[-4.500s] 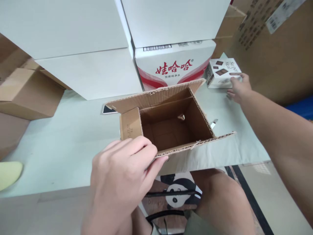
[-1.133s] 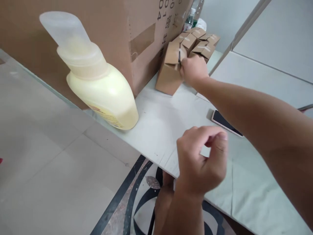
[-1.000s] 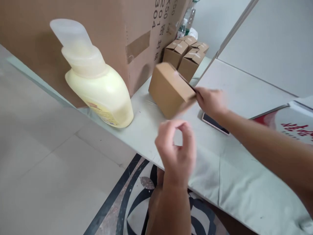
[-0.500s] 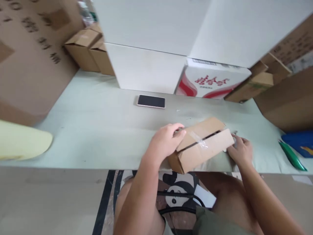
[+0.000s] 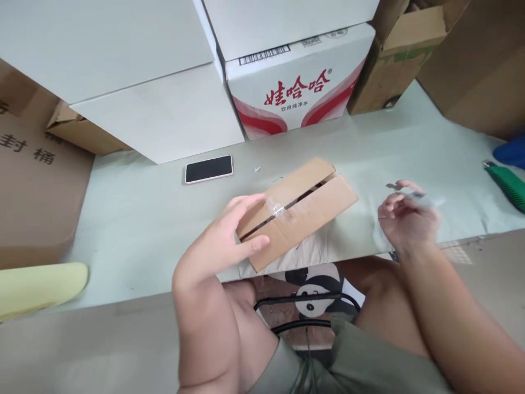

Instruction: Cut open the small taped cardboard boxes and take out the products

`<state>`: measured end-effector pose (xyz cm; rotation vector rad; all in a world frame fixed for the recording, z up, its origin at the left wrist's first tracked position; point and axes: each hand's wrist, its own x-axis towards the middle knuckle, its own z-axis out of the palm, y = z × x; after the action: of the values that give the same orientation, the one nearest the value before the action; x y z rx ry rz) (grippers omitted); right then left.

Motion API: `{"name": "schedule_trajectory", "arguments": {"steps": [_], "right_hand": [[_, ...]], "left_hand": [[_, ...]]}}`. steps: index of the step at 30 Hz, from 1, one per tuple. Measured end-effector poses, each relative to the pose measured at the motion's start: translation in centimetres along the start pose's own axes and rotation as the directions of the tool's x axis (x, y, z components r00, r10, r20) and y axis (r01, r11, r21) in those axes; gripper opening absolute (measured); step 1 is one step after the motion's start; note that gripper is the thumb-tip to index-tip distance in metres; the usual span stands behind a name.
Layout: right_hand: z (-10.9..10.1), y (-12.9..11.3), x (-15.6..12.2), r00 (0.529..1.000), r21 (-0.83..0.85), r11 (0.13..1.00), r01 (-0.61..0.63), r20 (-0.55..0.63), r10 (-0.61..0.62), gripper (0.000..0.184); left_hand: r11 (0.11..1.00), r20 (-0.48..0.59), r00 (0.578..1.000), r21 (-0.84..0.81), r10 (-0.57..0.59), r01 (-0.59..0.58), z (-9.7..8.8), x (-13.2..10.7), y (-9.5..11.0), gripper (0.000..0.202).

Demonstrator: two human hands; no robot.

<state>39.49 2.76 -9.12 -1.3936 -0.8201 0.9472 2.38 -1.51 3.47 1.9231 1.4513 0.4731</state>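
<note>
A small brown cardboard box [image 5: 297, 210] lies on the pale table [image 5: 143, 219] at its near edge, its top flaps closed with a strip of clear tape across the seam. My left hand [image 5: 223, 241] grips the box's left end, fingers over the top and thumb on the near side. My right hand [image 5: 408, 219] hovers to the right of the box, apart from it. Its fingers are curled and pinch something small, greyish and blurred that I cannot name.
A dark phone [image 5: 208, 168] lies behind the box. White cartons [image 5: 164, 117] and a red-printed carton [image 5: 295, 96] stand at the back, brown cartons at the left [image 5: 36, 180] and back right [image 5: 389, 65]. A green tool [image 5: 506, 183] lies at the right, a yellow bottle [image 5: 41, 284] at the left.
My right hand has come off the box's right end and moved right and up. My left hand has stayed on the box's left end. The view has tilted and shifted.
</note>
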Motion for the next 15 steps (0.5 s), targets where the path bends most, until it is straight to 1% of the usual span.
{"name": "schedule_trajectory", "arguments": {"steps": [2, 3, 4, 6, 8, 10, 12, 14, 15], "right_hand": [[0.3, -0.4, -0.9, 0.998, 0.213, 0.977, -0.032, -0.054, 0.044, 0.03], [0.6, -0.6, -1.4, 0.996, 0.288, 0.957, -0.032, -0.071, 0.055, 0.03], [1.0, -0.8, -2.0, 0.995, 0.327, 0.945, -0.026, -0.081, 0.056, 0.029], [1.7, -1.3, -3.1, 0.996, 0.328, 0.945, -0.006, -0.08, 0.034, 0.031], [2.4, -2.0, -4.2, 0.999, 0.365, 0.931, 0.017, -0.051, 0.002, 0.03], [2.9, -3.1, -5.1, 0.998, 0.427, 0.902, 0.057, -0.004, -0.061, 0.026], [3.6, -4.8, -6.0, 0.986, 0.464, 0.879, 0.107, 0.065, -0.154, 0.02], [4.7, -6.9, -6.8, 0.953, 0.446, 0.879, 0.171, 0.153, -0.263, 0.018], [5.4, -8.0, -7.2, 0.925, 0.427, 0.878, 0.215, 0.199, -0.323, 0.017]], "left_hand": [[1.0, 0.005, 1.0, -0.019, 0.01, -0.01, -0.1, -0.2, -0.6, 0.069], [0.999, -0.004, 1.0, -0.03, 0.022, -0.022, -0.1, -0.2, -1.0, 0.068], [0.998, -0.012, 0.999, -0.044, 0.034, -0.035, -0.2, -0.3, -1.4, 0.067], [0.995, -0.028, 0.999, -0.084, 0.044, -0.047, -0.2, -0.5, -2.2, 0.065], [0.991, -0.044, 0.999, -0.134, 0.02, -0.026, -0.1, -0.5, -2.6, 0.066], [0.983, -0.048, 0.999, -0.181, -0.019, 0.01, 0.1, -0.5, -2.8, 0.067], [0.976, -0.045, 0.998, -0.217, -0.044, 0.033, 0.2, -0.3, -2.8, 0.068], [0.969, -0.042, 0.998, -0.243, -0.056, 0.044, 0.3, -0.2, -2.7, 0.067], [0.966, -0.04, 0.997, -0.253, -0.059, 0.047, 0.4, -0.2, -2.6, 0.066]]}}
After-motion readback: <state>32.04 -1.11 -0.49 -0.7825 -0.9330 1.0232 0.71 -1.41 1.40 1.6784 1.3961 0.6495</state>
